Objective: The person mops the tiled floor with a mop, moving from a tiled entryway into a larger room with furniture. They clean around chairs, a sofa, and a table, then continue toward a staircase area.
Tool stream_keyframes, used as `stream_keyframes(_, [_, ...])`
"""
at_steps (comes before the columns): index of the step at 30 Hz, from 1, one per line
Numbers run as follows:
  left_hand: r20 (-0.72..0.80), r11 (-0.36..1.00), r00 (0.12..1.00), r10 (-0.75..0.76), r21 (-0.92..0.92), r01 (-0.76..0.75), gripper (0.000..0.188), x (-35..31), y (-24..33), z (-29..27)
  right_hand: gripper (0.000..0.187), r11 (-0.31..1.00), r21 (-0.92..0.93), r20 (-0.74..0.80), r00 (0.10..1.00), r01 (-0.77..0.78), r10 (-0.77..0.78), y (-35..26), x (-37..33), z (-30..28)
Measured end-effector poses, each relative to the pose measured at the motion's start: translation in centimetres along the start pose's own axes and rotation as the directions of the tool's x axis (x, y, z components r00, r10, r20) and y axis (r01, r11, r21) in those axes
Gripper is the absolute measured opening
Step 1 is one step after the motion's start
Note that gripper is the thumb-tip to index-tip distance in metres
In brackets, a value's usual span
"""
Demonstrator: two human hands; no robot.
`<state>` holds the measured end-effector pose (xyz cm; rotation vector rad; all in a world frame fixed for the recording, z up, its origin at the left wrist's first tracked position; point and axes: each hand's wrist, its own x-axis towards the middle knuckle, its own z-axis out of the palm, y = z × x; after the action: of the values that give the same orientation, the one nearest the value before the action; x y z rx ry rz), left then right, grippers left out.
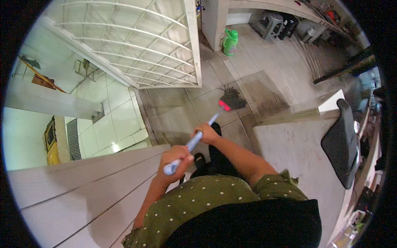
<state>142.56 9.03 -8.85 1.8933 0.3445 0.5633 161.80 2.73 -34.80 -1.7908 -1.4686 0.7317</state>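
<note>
A mop with a pale blue handle (194, 141) slants away from my body toward the floor. My left hand (175, 158) is closed around the handle near its top end. Farther down, my right hand (206, 134) grips the same handle. A red connector (224, 106) joins the handle to the dark, stringy mop head (233, 99), which lies spread on the tiles. Beyond the mop head stands a green thermos jug (230, 43) on the floor.
A white barred metal gate (136, 45) stands open at the far left, beside a white-tiled room. To my right is a pale counter or low wall (289, 140) with a black chair back (341, 144) next to it. A grey plastic stool (272, 25) sits under the far ledge.
</note>
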Motion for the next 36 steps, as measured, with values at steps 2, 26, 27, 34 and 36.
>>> stream_keyframes(2, [-0.012, 0.999, 1.000, 0.026, -0.032, -0.026, 0.010, -1.4, 1.5, -2.0, 0.032, 0.994, 0.050, -0.101, 0.991, 0.094, -0.088, -3.0, 0.0, 2.6])
stream_keyframes(26, [-0.324, 0.985, 0.942, -0.091, -0.170, 0.037, 0.033, -24.6, 16.8, 21.8, 0.025, 0.996, 0.046, 0.468, 0.882, -0.081, 0.050, -9.1, -32.7, 0.2])
stream_keyframes(27, [-0.271, 0.984, 0.959, -0.084, -0.173, 0.037, 0.030, -25.2, 17.0, 23.6, 0.026, 1.000, 0.001, 0.361, 0.932, -0.004, 0.003, -8.3, -35.3, -0.8])
stream_keyframes(34, [0.023, 0.912, 0.991, -0.129, -0.391, 0.127, 0.016, -29.6, 16.8, 32.3, 0.027, 0.952, -0.197, 0.401, 0.866, -0.235, 0.297, -2.5, -48.3, -4.9])
stream_keyframes(36, [0.082, 0.906, 0.989, -0.122, -0.398, 0.144, 0.019, -30.9, 16.8, 33.3, 0.021, 0.974, -0.181, 0.328, 0.925, -0.139, 0.193, -1.5, -50.4, -4.5])
